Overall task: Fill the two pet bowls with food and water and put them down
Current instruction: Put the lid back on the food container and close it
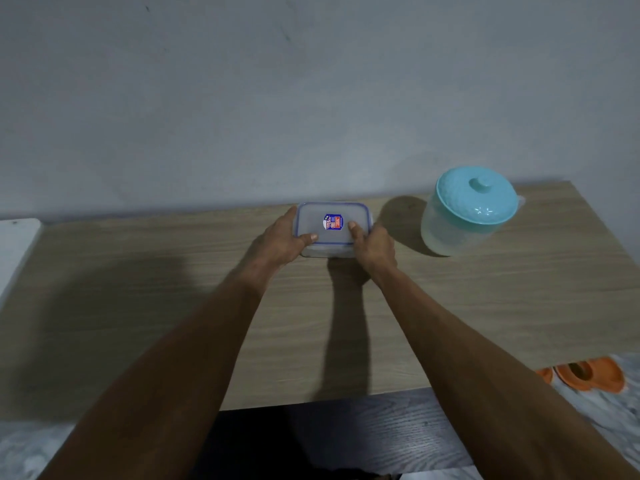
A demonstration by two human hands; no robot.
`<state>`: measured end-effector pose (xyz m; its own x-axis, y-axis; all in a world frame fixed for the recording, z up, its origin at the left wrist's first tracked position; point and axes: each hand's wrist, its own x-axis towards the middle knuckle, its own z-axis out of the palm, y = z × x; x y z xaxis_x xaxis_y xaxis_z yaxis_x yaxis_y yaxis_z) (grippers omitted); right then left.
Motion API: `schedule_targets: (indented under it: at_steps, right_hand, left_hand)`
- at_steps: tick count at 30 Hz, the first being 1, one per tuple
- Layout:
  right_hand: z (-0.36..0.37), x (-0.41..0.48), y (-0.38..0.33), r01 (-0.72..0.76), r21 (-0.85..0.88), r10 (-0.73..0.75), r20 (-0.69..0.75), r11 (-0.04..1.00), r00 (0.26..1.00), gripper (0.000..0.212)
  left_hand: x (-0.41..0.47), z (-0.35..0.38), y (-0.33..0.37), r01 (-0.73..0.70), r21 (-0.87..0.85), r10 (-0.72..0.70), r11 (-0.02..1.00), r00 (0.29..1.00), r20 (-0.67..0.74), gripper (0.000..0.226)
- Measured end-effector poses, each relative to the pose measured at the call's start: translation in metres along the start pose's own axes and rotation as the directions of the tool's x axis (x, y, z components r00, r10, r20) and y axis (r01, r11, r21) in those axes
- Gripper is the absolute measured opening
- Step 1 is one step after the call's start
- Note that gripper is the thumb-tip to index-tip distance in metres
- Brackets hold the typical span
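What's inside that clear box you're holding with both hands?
Cannot tell. The container has its frosted, blue-edged lid on, with a sticker on top. The left hand and right hand cover its sides, so any contents stay hidden.

Brightness: dim, with a cool grey-blue cast.
Light source: out of frame; shadows fall left of and toward the viewer from what casts them.
Shadows: a long dark one on the table (485, 299) below the right hand (372, 249); a broad soft one left of the left hand (280, 242); another left of the jug (467, 211).
Glare: small highlights on the jug lid.
Sharpness: soft overall; forearms blurred.
Distortion: table edges bow outward.
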<state>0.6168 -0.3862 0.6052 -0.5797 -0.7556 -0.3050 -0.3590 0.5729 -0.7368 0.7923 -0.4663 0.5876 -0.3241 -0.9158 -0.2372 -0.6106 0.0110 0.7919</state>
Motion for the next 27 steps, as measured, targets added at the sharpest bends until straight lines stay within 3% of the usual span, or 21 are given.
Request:
schedule_targets:
  at_steps: [7, 11, 17, 23, 27]
  right_hand:
    - [0.002, 0.007, 0.002, -0.059, 0.049, 0.059, -0.012, 0.997, 0.998, 0.054]
    - [0.004, 0.009, 0.005, -0.063, 0.077, 0.066, -0.035, 0.995, 0.997, 0.057]
    - [0.006, 0.012, 0.009, -0.034, 0.133, 0.043, -0.068, 0.991, 0.997, 0.056]
    - [0.004, 0.003, 0.005, -0.053, 0.241, 0.068, -0.054, 0.969, 0.996, 0.049]
    - [0.003, -0.012, 0.007, -0.072, 0.334, 0.079, -0.007, 0.940, 0.997, 0.047]
  left_hand:
    - [-0.009, 0.002, 0.006, 0.039, 0.071, -0.034, 0.997, 0.997, -0.073, 0.072]
    - [-0.024, 0.007, 0.022, 0.110, 0.107, -0.092, 0.988, 0.983, -0.161, 0.052]
    - [-0.021, 0.017, 0.026, 0.191, -0.227, -0.237, 0.955, 0.952, -0.196, 0.033]
    - [-0.024, 0.017, 0.020, 0.164, -0.402, -0.231, 0.901, 0.965, -0.122, 0.032]
    - [-0.043, 0.019, 0.022, 0.118, -0.446, -0.209, 0.887, 0.965, -0.161, 0.028]
